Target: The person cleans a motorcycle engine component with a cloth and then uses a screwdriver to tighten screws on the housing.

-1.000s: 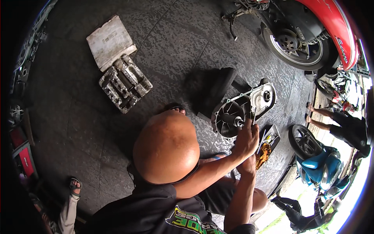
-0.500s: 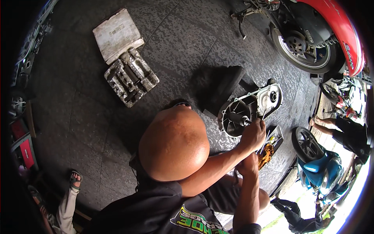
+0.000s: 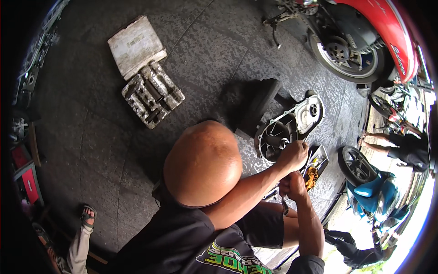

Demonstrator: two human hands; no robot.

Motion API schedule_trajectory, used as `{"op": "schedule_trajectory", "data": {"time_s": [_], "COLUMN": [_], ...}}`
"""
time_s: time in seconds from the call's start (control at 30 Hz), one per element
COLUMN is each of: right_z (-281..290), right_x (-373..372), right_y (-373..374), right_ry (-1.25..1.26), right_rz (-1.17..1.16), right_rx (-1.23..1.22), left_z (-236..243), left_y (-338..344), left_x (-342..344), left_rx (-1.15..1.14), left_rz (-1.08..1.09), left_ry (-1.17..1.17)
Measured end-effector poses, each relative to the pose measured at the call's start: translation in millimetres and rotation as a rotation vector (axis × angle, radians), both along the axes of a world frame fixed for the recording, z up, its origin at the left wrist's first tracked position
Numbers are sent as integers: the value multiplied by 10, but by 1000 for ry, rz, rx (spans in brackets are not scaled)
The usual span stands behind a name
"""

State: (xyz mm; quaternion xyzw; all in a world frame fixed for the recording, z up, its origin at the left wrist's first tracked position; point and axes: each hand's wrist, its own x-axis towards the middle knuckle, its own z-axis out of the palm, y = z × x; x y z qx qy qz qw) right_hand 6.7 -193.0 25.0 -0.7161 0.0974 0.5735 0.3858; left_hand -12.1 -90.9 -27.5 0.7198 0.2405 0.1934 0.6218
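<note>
A metal engine casing (image 3: 299, 118), with a round ribbed bowl at its near end and a pale flat part at the far end, stands on the floor at centre right. My left hand (image 3: 294, 156) is closed at its near edge; what it grips is hidden behind the fingers. A little nearer, my right hand (image 3: 294, 185) is closed round a metal wrench-like tool (image 3: 285, 208), its rounded end hanging below the fingers. Beside both hands lies a shallow tray (image 3: 321, 157) with tools and an orange-yellow cloth (image 3: 311, 177).
A dark block (image 3: 260, 102) stands left of the casing. Farther left lies an opened, worn tool case (image 3: 153, 93) with its pale lid (image 3: 137, 48). A red motorcycle (image 3: 397, 41) is at the far right, a blue one (image 3: 376, 194) nearer. Other people's legs (image 3: 82, 242) show at lower left.
The right hand has dropped slightly away from the left one, and the wrench-like tool's rounded end now shows below it. The left hand stays by the casing; the whole view has shifted a little.
</note>
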Motion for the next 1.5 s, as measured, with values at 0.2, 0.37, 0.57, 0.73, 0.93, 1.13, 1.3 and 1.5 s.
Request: {"op": "schedule_trajectory", "data": {"time_s": [0.2,0.37,0.57,0.73,0.93,1.13,1.3,1.5], "right_z": [-62,33,200,80,54,33,-118,-250], "right_x": [554,955,1141,751,-231,-392,-147,105], "right_y": [-317,-73,-55,-419,-273,37,-193,-282], "right_ry": [-146,-522,-1147,-518,79,-325,-47,-10], "right_rz": [553,1026,1168,623,-217,123,43,201], "right_rx": [39,-167,-30,8,298,188,201,218], "left_z": [226,29,371,366,336,384,390,389], "left_y": [95,94,265,205,72,228,174,239], "left_x": [-19,3,-63,-133,-61,-73,-67,-89], "left_rx": [-398,-289,-719,-622,-783,-765,-663,-619], "left_rz": [-109,-207,-292,-237,-196,-217,-273,-304], "left_ry": [90,163,356,311,272,336,319,361]}}
